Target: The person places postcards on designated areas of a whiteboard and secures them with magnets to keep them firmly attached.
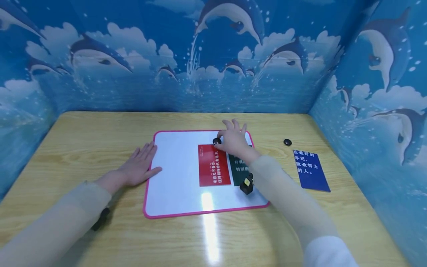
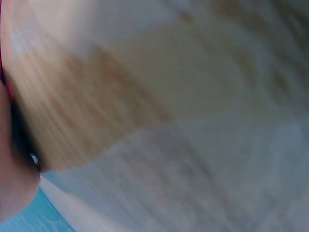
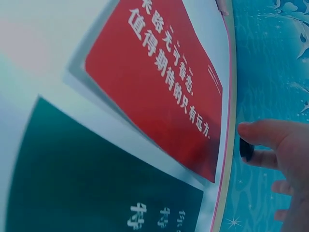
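My right hand (image 1: 235, 141) pinches a round black magnet (image 1: 217, 141) between thumb and fingertip, at the top edge of a red card (image 1: 213, 170); the other fingers are spread. In the right wrist view the magnet (image 3: 246, 149) shows edge-on at the fingertips. The red card, with white writing, lies on a pink-rimmed whiteboard (image 1: 176, 170). Beside it, a dark green card (image 1: 237, 170) is partly hidden under my right forearm. My left hand (image 1: 141, 167) lies flat across the whiteboard's left edge, thumb on the white surface. The left wrist view is mostly blurred.
A second round black magnet (image 1: 287, 142) lies on the wooden table (image 1: 100, 129) to the right of the board. Nearer me is a blue card (image 1: 311, 170) with white writing. Dolphin-patterned blue walls (image 1: 150, 85) stand behind and at the right of the table.
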A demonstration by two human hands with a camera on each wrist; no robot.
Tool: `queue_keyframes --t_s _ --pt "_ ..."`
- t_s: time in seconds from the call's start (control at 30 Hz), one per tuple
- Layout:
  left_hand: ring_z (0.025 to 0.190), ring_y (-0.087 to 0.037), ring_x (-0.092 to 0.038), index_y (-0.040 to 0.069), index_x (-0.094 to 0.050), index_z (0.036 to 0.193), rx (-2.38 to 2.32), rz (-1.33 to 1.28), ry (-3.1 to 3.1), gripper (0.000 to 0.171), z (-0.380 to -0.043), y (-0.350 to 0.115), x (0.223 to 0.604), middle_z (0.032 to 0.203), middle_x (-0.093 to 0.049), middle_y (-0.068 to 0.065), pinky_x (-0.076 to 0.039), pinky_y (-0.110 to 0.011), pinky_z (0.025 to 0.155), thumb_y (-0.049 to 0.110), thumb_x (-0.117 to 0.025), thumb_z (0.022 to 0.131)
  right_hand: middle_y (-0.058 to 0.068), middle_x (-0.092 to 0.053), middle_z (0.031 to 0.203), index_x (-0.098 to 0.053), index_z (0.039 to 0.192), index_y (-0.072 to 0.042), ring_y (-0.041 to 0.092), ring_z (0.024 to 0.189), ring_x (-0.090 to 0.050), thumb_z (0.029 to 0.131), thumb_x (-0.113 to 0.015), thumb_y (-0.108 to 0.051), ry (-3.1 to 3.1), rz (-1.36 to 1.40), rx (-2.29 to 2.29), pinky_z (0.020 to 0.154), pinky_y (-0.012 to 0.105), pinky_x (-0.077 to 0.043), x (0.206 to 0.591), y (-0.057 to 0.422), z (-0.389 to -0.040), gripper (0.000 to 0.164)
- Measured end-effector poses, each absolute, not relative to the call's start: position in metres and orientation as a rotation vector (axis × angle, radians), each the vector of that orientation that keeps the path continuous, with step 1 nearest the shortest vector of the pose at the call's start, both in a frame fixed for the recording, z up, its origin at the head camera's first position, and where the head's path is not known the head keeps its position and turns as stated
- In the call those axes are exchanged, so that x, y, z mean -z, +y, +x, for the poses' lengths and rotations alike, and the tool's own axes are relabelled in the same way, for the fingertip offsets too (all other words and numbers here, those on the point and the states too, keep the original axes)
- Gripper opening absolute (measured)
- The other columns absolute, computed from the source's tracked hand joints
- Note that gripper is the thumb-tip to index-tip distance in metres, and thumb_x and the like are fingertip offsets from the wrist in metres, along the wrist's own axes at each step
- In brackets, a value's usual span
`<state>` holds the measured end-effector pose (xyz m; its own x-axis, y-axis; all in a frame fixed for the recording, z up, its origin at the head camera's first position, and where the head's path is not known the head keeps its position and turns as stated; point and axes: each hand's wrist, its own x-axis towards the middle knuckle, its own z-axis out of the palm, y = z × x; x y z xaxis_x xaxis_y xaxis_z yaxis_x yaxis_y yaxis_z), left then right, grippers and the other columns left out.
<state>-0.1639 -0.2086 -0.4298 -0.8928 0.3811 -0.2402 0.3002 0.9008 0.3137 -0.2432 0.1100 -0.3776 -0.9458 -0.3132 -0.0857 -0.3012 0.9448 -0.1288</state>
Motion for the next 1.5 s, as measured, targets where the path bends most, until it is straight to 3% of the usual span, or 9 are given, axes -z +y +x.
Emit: queue_keyframes --t_s 1.5 --pt "0.145 -0.036 0.006 0.002 0.0 0.15 -0.378 0.507 2.77 0.09 -0.166 -0.211 0.433 0.158 0.006 -0.017 0.0 -0.057 0.116 0.062 -0.034 0.092 0.009 -0.024 0.153 -0.068 0.113 -0.018 0.037 0.142 -0.01 0.081 -0.07 -0.036 2.927 -0.508 0.181 0.111 0.067 -0.005 0.39 0.098 -0.245 0.037"
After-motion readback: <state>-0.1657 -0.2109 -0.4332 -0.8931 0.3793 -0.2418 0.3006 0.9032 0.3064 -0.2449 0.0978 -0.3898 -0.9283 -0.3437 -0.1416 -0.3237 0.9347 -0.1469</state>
